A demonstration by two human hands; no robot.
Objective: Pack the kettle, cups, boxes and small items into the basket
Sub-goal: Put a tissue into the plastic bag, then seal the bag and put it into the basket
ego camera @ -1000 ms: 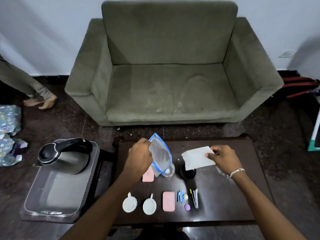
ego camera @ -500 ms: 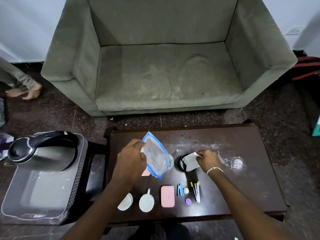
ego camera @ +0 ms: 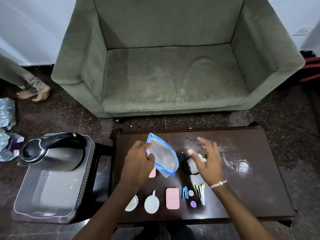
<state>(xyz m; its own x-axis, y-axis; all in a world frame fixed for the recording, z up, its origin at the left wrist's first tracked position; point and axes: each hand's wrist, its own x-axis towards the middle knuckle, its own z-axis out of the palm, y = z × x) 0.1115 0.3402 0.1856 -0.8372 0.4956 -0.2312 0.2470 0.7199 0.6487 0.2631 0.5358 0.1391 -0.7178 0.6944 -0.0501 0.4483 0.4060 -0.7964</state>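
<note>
While packing goes on: kettle (ego camera: 50, 153) sits in basket (ego camera: 45, 203), steel, black handle.
left hand (ego camera: 138, 161): pinching zip bag (ego camera: 162, 158), clear, blue-edged.
change: white paper (ego camera: 193, 164) now dropped on black cup (ego camera: 187, 170); bag stage nearly ready.
right hand (ego camera: 207, 161): fingers spread, empty.
cups, boxes: on table (ego camera: 259, 187).
</note>
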